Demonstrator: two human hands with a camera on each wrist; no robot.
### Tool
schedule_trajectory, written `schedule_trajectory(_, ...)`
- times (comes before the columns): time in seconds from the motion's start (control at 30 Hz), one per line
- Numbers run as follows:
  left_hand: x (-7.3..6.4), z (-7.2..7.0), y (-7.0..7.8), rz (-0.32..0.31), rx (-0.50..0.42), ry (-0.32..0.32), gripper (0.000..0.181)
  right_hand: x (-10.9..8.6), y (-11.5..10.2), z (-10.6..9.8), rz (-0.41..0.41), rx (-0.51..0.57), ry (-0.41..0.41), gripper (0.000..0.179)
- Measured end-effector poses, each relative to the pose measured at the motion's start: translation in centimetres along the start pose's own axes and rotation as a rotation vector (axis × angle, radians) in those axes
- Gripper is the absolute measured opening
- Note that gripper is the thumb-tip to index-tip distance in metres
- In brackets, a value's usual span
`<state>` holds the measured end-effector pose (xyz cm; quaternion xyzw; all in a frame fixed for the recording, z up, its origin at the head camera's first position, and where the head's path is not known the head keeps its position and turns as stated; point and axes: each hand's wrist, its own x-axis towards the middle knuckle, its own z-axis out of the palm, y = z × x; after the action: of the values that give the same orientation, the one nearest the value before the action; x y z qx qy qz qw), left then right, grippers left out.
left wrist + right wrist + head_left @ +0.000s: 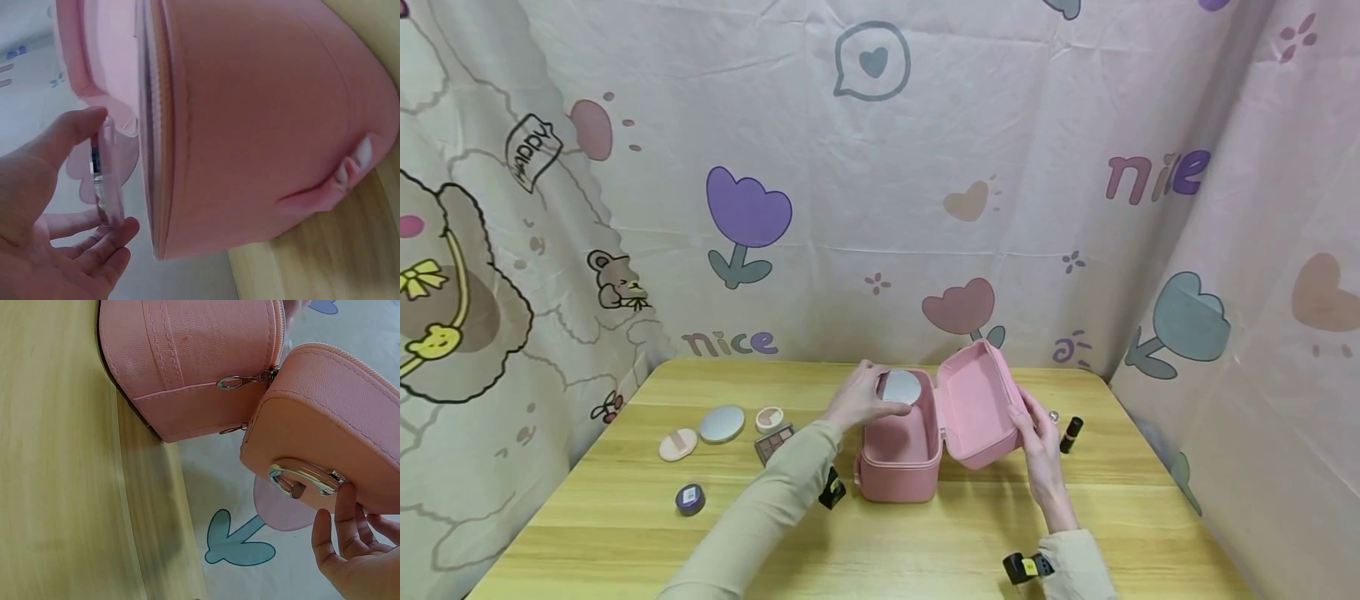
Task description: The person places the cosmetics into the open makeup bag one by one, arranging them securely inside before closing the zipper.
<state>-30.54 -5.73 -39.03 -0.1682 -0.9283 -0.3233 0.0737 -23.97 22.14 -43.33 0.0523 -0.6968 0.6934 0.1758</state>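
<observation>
A pink zippered cosmetic case (898, 482) stands on the table with its lid (977, 404) tipped open to the right. My left hand (859, 400) pinches a round, thin compact (901, 388) with a silvery face above the case's far end. In the left wrist view the clear-edged compact (107, 175) is seen edge-on between thumb and fingers, just outside the rim. My right hand (1040, 442) holds the lid by its outer right edge. The right wrist view shows its fingers (347, 519) beside the lid's metal-ringed handle (303, 475).
Left on the wooden table (625, 533) lie a round puff (678, 445), a silver disc (722, 424), a small round compact (769, 419), an eyeshadow palette (773, 443) and a dark purple jar (690, 499). A black lipstick tube (1071, 435) stands right of the lid. Printed curtains hang behind.
</observation>
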Motion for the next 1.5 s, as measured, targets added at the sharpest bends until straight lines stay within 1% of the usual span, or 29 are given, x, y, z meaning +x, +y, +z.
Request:
schedule_trajectory(0.07, 0.4, 0.4, 0.1, 0.009, 0.042, -0.023, 0.075, 0.0, 0.0, 0.0, 0.003, -0.004, -0.001, 0.049)
schedule_trajectory(0.13, 0.8, 0.9, 0.2, 0.005, 0.078, -0.041, 0.072, 0.0, -0.1, 0.0, 0.009, -0.006, 0.001, 0.050)
schedule_trajectory(0.33, 1.4, 1.9, 0.5, -0.044, 0.201, -0.100, 0.065, -0.1, -0.2, 0.2, 0.014, -0.007, 0.005, 0.051)
schedule_trajectory(0.43, 1.7, 2.3, 0.5, -0.041, 0.259, -0.110, 0.060, -0.1, -0.2, 0.2, 0.017, -0.009, 0.007, 0.051)
schedule_trajectory(0.5, 1.8, 2.5, 0.5, -0.038, 0.282, -0.112, 0.059, -0.1, -0.2, 0.1, 0.015, -0.010, 0.009, 0.050)
schedule_trajectory(0.63, 1.8, 2.7, 0.5, -0.031, 0.336, -0.127, 0.062, -0.1, -0.3, 0.1, 0.009, -0.012, 0.011, 0.051)
schedule_trajectory(0.8, 1.9, 2.9, 0.4, -0.030, 0.382, -0.135, 0.066, -0.1, -0.3, 0.2, 0.014, -0.010, 0.013, 0.050)
schedule_trajectory(0.93, 2.0, 3.1, 0.3, -0.027, 0.417, -0.132, 0.063, 0.0, -0.2, 0.1, 0.024, -0.013, 0.010, 0.050)
schedule_trajectory(1.0, 2.0, 3.2, 0.2, -0.024, 0.441, -0.129, 0.062, 0.0, -0.1, 0.1, 0.010, -0.006, 0.009, 0.051)
schedule_trajectory(1.07, 2.0, 3.4, 0.1, -0.020, 0.464, -0.122, 0.060, -0.1, 0.0, 0.2, -0.026, 0.014, 0.013, 0.051)
schedule_trajectory(1.17, 2.1, 3.5, 0.1, -0.021, 0.496, -0.123, 0.061, -0.2, 0.0, 0.2, -0.057, 0.028, 0.014, 0.051)
schedule_trajectory(1.23, 2.1, 3.6, 0.2, -0.026, 0.506, -0.127, 0.061, -0.1, 0.0, 0.2, -0.052, 0.027, 0.016, 0.051)
schedule_trajectory(1.37, 2.0, 3.7, 0.3, -0.037, 0.520, -0.139, 0.064, -0.1, -0.3, 0.2, -0.008, 0.005, 0.015, 0.050)
schedule_trajectory(1.5, 2.0, 3.9, 0.4, -0.052, 0.533, -0.154, 0.069, -0.1, -0.5, 0.2, 0.007, 0.004, 0.015, 0.048)
